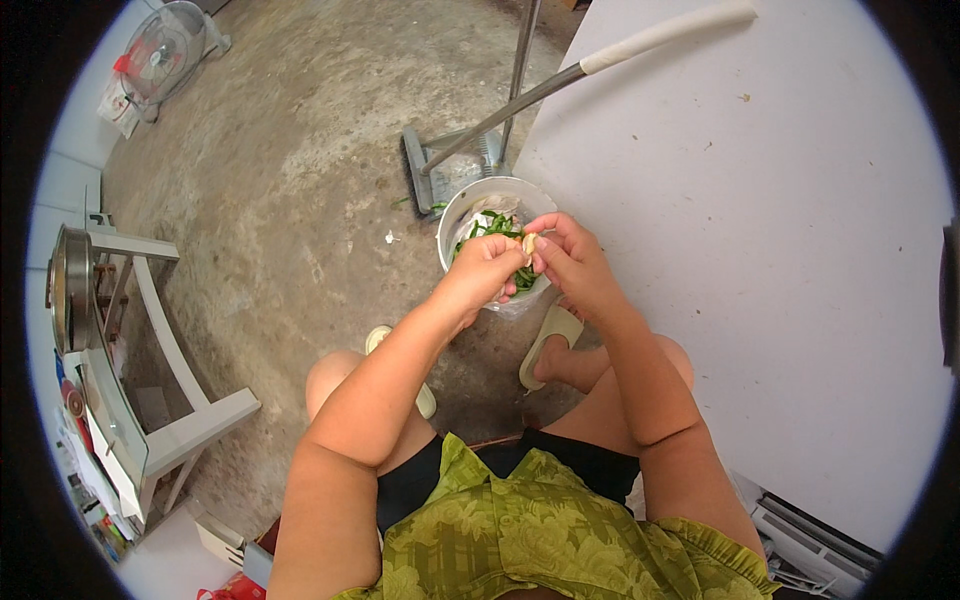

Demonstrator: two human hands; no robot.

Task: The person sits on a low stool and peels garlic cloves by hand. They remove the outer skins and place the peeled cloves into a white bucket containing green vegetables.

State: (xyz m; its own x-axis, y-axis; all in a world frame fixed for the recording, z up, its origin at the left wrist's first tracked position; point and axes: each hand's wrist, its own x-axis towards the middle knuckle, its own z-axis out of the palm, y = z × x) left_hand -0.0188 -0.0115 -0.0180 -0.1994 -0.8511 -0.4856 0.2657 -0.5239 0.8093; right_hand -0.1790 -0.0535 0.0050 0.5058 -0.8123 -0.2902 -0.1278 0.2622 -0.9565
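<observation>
A small pale yellowish piece of food (529,244), its kind too small to tell, is pinched between my two hands over a white bucket (452,217). My left hand (487,266) comes from the left, with thumb and forefinger closed at the piece's left side. On its other side my right hand (571,259) grips it between thumb and fingers. Inside the bucket, below the hands, lie green vegetable scraps (491,223) and whitish crumpled material. My hands hide part of the bucket's contents.
Just beyond the bucket stand a grey dustpan (457,169) and a broom (416,172), its handle slanting over the white surface (750,225) at right. A white-framed glass table (202,420) holds a metal pot (73,289) at left. A fan (161,56) stands far left.
</observation>
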